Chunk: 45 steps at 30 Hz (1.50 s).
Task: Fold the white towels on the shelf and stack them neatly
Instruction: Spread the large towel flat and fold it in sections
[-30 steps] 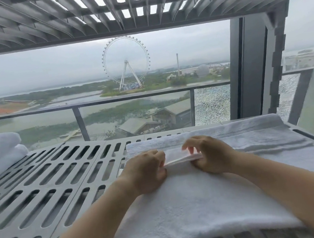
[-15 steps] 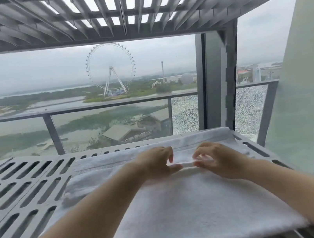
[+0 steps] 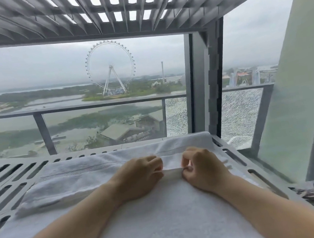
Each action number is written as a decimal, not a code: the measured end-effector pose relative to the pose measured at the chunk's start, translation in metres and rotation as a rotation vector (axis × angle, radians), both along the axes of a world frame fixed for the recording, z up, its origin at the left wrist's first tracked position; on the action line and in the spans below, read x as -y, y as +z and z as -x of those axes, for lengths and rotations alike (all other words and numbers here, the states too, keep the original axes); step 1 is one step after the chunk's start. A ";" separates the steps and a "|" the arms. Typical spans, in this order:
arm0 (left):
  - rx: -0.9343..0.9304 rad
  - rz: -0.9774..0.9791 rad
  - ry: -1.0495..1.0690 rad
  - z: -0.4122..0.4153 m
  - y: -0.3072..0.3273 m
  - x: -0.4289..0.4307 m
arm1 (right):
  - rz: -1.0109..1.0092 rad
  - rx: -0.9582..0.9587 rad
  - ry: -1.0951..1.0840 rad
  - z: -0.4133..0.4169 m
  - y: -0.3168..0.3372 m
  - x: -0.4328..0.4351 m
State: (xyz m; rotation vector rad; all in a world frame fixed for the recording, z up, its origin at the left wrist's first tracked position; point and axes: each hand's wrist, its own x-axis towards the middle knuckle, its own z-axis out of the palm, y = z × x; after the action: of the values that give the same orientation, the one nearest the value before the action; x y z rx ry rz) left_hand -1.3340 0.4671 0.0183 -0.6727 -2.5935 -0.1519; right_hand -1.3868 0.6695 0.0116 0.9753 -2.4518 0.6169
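Observation:
A white towel (image 3: 158,221) lies spread on the grey slotted shelf (image 3: 8,183), reaching from the near edge to the back. A folded edge runs across its middle. My left hand (image 3: 140,175) and my right hand (image 3: 203,167) sit side by side on that edge, each pinching a small raised fold of the towel between thumb and fingers. The pinched strip spans the short gap between the two hands. The towel's far part lies flat behind my hands, up to the shelf's rear rim.
A second slotted shelf (image 3: 113,6) hangs close overhead. A grey upright post (image 3: 209,90) stands at the right rear corner. Behind the shelf is a glass balcony railing (image 3: 68,110). A pale wall (image 3: 299,75) rises at the right.
The view has swung right, so the folded towels at the far left have left the frame. My hands stay on the towel's fold, now closed tighter on it.

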 end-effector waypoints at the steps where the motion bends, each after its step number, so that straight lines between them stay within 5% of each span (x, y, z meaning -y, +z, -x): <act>1: 0.020 0.014 0.001 0.000 0.002 0.000 | -0.004 0.016 0.025 0.001 0.000 -0.002; 8: 0.035 0.070 0.040 -0.003 0.003 -0.002 | -0.023 0.154 0.149 0.002 0.002 -0.013; 18: 0.025 0.016 0.275 -0.005 -0.003 -0.001 | -0.066 -0.121 -0.004 0.000 0.002 -0.004; 23: 0.060 0.027 0.093 -0.007 -0.002 0.002 | -0.117 -0.010 -0.100 0.001 0.002 -0.006; 31: 0.117 0.061 0.271 0.006 0.004 -0.019 | -0.213 0.058 -0.061 0.013 0.014 -0.001; 37: 0.159 0.109 0.152 0.012 0.007 -0.042 | -0.116 0.459 0.139 0.026 0.037 -0.006; 42: 0.354 -0.033 0.026 0.023 0.021 -0.027 | -0.116 0.164 -0.040 0.058 0.041 -0.002; 45: 0.275 -0.104 0.103 0.051 0.035 -0.019 | -0.114 0.097 -0.062 0.075 0.037 0.010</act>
State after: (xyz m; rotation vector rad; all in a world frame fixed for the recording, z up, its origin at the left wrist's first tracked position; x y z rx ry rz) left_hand -1.3851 0.4864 0.0534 -0.5103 -2.8512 -0.3672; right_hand -1.4615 0.6598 0.0484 0.9277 -2.6172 0.5205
